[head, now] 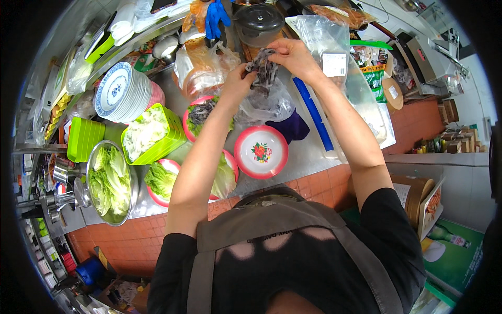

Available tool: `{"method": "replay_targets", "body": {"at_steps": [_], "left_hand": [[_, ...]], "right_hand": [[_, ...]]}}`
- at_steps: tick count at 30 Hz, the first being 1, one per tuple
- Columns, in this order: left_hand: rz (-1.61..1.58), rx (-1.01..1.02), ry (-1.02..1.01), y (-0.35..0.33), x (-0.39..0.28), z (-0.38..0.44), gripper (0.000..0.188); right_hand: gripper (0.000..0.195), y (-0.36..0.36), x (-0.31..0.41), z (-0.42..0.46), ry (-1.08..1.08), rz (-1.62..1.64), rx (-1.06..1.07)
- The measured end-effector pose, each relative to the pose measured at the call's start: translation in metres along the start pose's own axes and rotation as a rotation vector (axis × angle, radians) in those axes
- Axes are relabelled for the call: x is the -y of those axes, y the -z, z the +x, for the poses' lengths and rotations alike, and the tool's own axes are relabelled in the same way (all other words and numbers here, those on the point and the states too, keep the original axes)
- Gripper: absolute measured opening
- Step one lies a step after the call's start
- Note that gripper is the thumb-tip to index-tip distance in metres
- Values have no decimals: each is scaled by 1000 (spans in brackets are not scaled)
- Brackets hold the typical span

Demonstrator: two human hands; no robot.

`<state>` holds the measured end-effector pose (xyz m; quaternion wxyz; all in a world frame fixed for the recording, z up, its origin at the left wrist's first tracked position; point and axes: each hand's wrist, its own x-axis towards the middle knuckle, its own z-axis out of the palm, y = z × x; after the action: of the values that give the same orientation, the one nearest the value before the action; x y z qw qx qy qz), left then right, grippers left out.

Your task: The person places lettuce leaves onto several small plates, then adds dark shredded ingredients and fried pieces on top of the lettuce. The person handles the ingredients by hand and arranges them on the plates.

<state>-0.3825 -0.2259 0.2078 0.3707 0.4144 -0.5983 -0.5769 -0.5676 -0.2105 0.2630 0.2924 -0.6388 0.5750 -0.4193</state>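
Dark grey food strips (264,72) are pinched between my left hand (240,80) and my right hand (292,59), above a clear plastic bag (270,102). Below the left hand, a red-rimmed plate (187,127) bears lettuce with similar dark strips on it, partly behind my left forearm. Nearer to me lies a red-rimmed plate with a printed flower (261,152) and no food on it. Lettuce leaves (160,179) lie on another red-rimmed plate, and more lettuce (223,178) rests on a plate partly covered by the left arm.
A green basket of pale shreds (145,135), a metal bowl of lettuce (110,182) and stacked blue-patterned plates (117,92) stand at left. A dark cloth (292,127) and a blue strip (313,114) lie right of centre. A lidded black pot (259,23) stands at the back.
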Motion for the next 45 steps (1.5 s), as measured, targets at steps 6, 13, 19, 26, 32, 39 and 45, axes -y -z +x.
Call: {"method": "replay_targets", "body": {"at_steps": [6, 13, 19, 26, 32, 39, 45], "left_hand": [[-151, 64, -24, 0, -2, -2, 26], [-165, 43, -115, -15, 6, 4, 44], [-431, 64, -204, -14, -13, 9, 33], [-463, 277, -115, 89, -71, -6, 32], [-387, 128, 94, 138, -31, -41, 24], [-108, -41, 334, 145, 88, -67, 20], [515, -47, 412, 149, 131, -71, 35]], "right_hand": [[26, 7, 24, 5, 42, -118, -32], [23, 10, 35, 12, -13, -96, -6], [22, 25, 74, 19, 26, 42, 59], [16, 3, 129, 31, 21, 426, 44], [33, -95, 89, 25, -199, 556, 74], [29, -204, -11, -28, -610, 524, 37], [32, -247, -81, -57, -598, 314, 71]]}}
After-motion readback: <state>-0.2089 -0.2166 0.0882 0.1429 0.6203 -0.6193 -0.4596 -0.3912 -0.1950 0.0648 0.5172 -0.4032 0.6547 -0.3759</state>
